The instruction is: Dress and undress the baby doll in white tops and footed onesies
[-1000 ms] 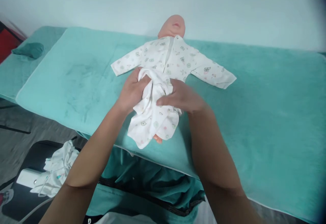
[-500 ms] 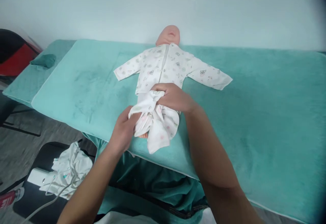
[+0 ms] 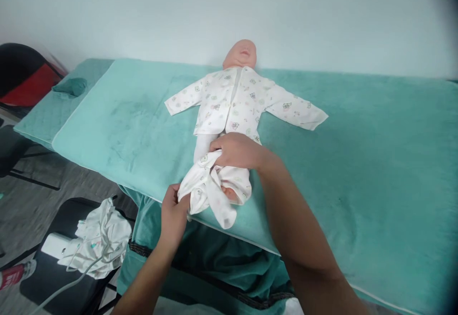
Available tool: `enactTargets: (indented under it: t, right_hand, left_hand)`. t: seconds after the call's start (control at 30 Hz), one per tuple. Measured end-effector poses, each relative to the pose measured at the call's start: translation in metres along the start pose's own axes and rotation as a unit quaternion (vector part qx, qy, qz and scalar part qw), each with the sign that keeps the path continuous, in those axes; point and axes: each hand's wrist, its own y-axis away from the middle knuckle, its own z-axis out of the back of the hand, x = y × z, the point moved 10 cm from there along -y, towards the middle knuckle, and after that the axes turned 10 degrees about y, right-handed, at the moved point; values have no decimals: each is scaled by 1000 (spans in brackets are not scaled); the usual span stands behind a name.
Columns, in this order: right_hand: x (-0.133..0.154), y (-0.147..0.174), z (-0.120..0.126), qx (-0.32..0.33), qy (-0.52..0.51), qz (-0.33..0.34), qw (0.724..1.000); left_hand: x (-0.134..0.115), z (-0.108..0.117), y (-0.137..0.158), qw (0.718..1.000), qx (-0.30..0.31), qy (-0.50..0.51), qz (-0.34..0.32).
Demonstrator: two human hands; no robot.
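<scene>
A baby doll (image 3: 240,54) lies on its back on a green padded bed, dressed in a white printed long-sleeved shirt (image 3: 229,102). Bunched around its lower legs are white printed baby pants (image 3: 198,179), with one leg end hanging toward the bed's near edge. My left hand (image 3: 174,215) pinches the pants at their lower left side. My right hand (image 3: 238,150) grips the bunched fabric higher up, just below the shirt hem. Part of a bare foot (image 3: 231,194) shows through the cloth. Most of the doll's legs are hidden.
The green bed (image 3: 368,172) runs along a white wall. At lower left, a black chair (image 3: 46,286) carries crumpled white cloth (image 3: 105,238), a white box-like object (image 3: 55,246) and a cable. A red-labelled bottle (image 3: 16,275) is beside it.
My left hand has moved down toward the bed's near edge, drawing the pants' left side with it. My right hand still grips the fabric, slightly lower in view. More of the foot shows.
</scene>
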Motion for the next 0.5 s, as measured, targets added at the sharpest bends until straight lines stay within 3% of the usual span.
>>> enactTargets:
  t: [0.2, 0.27, 0.4, 0.5]
  right_hand:
    - [3, -1, 0, 5, 22, -2, 1000]
    - [3, -1, 0, 8, 16, -1, 1000]
    - [2, -1, 6, -14, -17, -1, 1000]
    - [-1, 0, 12, -40, -66, -4, 997]
  left_hand:
    - [-18, -10, -10, 991, 60, -115, -30]
    - [-20, -17, -7, 994, 80, -80, -13]
    - [-10, -35, -12, 988, 126, 84, 45]
    - [-18, -36, -27, 989, 99, 111, -6]
